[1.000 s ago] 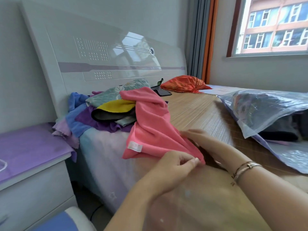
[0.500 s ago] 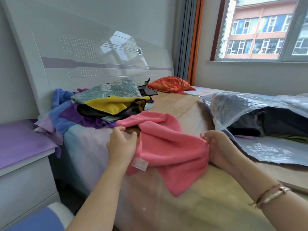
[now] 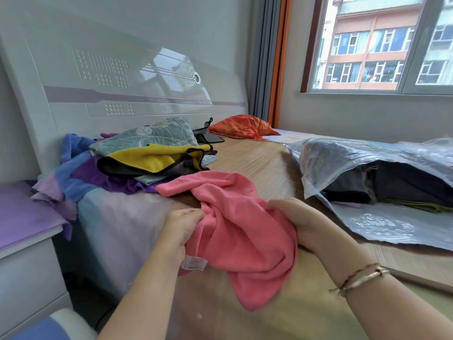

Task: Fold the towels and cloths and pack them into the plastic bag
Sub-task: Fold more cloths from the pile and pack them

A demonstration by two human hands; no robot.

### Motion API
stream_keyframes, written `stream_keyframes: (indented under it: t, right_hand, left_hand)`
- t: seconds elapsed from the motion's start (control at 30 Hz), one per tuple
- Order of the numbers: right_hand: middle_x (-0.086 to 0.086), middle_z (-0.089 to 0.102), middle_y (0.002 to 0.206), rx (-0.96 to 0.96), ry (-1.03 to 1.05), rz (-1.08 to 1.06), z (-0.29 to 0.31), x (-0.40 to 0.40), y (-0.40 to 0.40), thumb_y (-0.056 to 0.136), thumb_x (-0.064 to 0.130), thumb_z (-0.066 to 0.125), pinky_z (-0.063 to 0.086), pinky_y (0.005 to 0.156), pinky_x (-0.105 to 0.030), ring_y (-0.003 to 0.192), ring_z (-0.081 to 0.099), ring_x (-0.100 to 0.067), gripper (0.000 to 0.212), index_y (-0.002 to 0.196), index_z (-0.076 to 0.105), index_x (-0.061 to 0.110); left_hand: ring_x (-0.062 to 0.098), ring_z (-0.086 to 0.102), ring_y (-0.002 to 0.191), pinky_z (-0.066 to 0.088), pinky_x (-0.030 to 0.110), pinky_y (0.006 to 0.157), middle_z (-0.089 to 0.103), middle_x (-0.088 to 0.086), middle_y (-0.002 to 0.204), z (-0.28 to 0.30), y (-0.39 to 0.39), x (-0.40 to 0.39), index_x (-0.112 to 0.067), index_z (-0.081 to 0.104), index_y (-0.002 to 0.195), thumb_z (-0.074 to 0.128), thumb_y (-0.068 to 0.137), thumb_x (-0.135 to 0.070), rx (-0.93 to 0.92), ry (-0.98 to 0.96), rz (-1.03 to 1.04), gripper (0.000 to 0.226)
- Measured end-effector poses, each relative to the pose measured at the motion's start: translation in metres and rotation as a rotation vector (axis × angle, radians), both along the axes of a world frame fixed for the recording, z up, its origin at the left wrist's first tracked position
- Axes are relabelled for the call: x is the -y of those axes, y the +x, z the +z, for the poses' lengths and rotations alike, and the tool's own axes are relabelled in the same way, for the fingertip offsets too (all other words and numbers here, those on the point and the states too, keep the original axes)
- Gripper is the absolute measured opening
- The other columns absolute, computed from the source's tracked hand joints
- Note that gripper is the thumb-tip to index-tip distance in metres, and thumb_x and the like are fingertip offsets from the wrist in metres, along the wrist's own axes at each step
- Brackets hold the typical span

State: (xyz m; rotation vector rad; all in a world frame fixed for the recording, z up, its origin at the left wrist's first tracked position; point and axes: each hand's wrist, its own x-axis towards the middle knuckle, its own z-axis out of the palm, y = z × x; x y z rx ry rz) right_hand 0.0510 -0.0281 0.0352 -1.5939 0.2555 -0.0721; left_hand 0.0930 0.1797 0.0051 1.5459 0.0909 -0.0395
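A pink towel (image 3: 242, 231) hangs bunched between both hands over the bed's near edge, its far end lying on the mat. My left hand (image 3: 180, 227) grips its left edge just above a white label. My right hand (image 3: 296, 217) grips its right edge. A heap of loose cloths (image 3: 137, 158), yellow, purple, blue and a green patterned one, lies at the head of the bed to the left. A clear plastic bag (image 3: 382, 192) lies open on the right with dark folded cloths inside.
The bed is covered by a woven mat (image 3: 257, 165). A white headboard (image 3: 122, 77) stands behind the heap. An orange pillow (image 3: 242, 127) lies at the far end. A white nightstand (image 3: 27, 244) with a purple top stands at the left.
My hands have come closer together, so the pink towel now sags and bunches between them. One second ago both hands pinched one corner of it.
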Motion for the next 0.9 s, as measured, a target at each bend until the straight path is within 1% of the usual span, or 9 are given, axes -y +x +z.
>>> stream_keyframes:
  t: [0.17, 0.27, 0.3, 0.37, 0.47, 0.53, 0.63, 0.8, 0.9]
  right_hand:
    - [-0.011, 0.065, 0.078, 0.235, 0.205, 0.039, 0.027, 0.005, -0.007, 0.081, 0.003, 0.058, 0.051, 0.085, -0.037, 0.080, 0.061, -0.022, 0.011, 0.080, 0.068, 0.006]
    - [-0.010, 0.056, 0.078, 0.408, 0.359, 0.035, 0.054, 0.013, -0.029, 0.076, 0.008, 0.056, 0.048, 0.066, -0.029, 0.070, 0.053, -0.018, 0.004, 0.075, 0.054, 0.011]
    - [-0.011, 0.051, 0.080, 0.444, 0.380, 0.025, 0.061, 0.018, -0.037, 0.078, 0.013, 0.056, 0.045, 0.062, -0.028, 0.069, 0.050, -0.017, 0.005, 0.077, 0.051, 0.014]
    - [-0.011, 0.051, 0.082, 0.467, 0.359, -0.032, 0.074, 0.025, -0.051, 0.084, 0.021, 0.057, 0.045, 0.064, -0.029, 0.072, 0.052, -0.018, 0.011, 0.089, 0.056, 0.012]
    - [-0.006, 0.062, 0.087, 0.513, 0.270, -0.260, 0.089, 0.035, -0.073, 0.083, 0.024, 0.067, 0.046, 0.074, -0.032, 0.082, 0.058, -0.018, 0.020, 0.098, 0.065, 0.010]
    - [0.002, 0.063, 0.071, 0.590, 0.225, -0.342, 0.099, 0.042, -0.089, 0.087, 0.016, 0.064, 0.045, 0.064, -0.027, 0.070, 0.055, -0.013, 0.008, 0.079, 0.065, 0.015]
    - [0.010, 0.052, 0.054, 0.615, 0.112, -0.461, 0.106, 0.059, -0.118, 0.089, 0.013, 0.061, 0.035, 0.048, -0.021, 0.056, 0.043, -0.010, 0.032, 0.062, 0.048, 0.022]
    - [-0.002, 0.046, 0.073, 0.583, 0.001, -0.604, 0.102, 0.086, -0.160, 0.093, 0.011, 0.058, 0.034, 0.051, -0.027, 0.059, 0.041, -0.013, 0.015, 0.091, 0.048, 0.021]
    - [-0.002, 0.045, 0.075, 0.542, -0.057, -0.655, 0.098, 0.100, -0.179, 0.095, 0.012, 0.057, 0.038, 0.052, -0.028, 0.060, 0.042, -0.012, 0.020, 0.112, 0.048, 0.018]
  left_hand:
    - [0.014, 0.043, 0.058, 0.038, 0.027, 0.056, 0.054, -0.002, 0.056, 0.028, -0.013, -0.003, -0.016, 0.060, 0.068, 0.051, 0.084, -0.012, -0.069, -0.362, -0.173, 0.019]
    - [0.014, 0.043, 0.052, 0.040, 0.024, 0.054, 0.048, -0.001, 0.053, 0.047, -0.026, -0.008, -0.018, 0.055, 0.059, 0.055, 0.083, -0.019, -0.074, -0.521, -0.311, 0.024]
    - [0.015, 0.051, 0.054, 0.045, 0.025, 0.057, 0.055, 0.001, 0.056, 0.052, -0.030, -0.008, -0.016, 0.063, 0.063, 0.058, 0.085, -0.020, -0.046, -0.529, -0.334, 0.023]
    - [0.014, 0.060, 0.067, 0.051, 0.027, 0.067, 0.066, 0.004, 0.074, 0.059, -0.038, -0.004, -0.007, 0.072, 0.094, 0.059, 0.089, -0.019, 0.028, -0.529, -0.354, 0.018]
    - [0.019, 0.055, 0.089, 0.047, 0.028, 0.079, 0.058, 0.013, 0.101, 0.073, -0.050, 0.001, -0.002, 0.057, 0.123, 0.050, 0.090, -0.011, 0.104, -0.641, -0.418, 0.035]
    - [0.022, 0.053, 0.096, 0.045, 0.028, 0.084, 0.057, 0.014, 0.106, 0.083, -0.058, 0.003, 0.001, 0.058, 0.118, 0.044, 0.088, -0.008, 0.156, -0.718, -0.474, 0.035]
    - [0.018, 0.059, 0.084, 0.048, 0.027, 0.079, 0.062, 0.012, 0.095, 0.096, -0.071, 0.007, 0.000, 0.060, 0.108, 0.042, 0.084, -0.004, 0.236, -0.790, -0.471, 0.030]
    - [0.018, 0.055, 0.066, 0.050, 0.027, 0.070, 0.052, 0.008, 0.077, 0.097, -0.084, 0.024, -0.009, 0.052, 0.077, 0.042, 0.079, 0.002, 0.215, -0.907, -0.424, 0.015]
    - [0.018, 0.057, 0.062, 0.052, 0.027, 0.068, 0.056, 0.009, 0.071, 0.094, -0.091, 0.034, -0.009, 0.054, 0.065, 0.050, 0.070, 0.005, 0.127, -0.879, -0.507, 0.016]
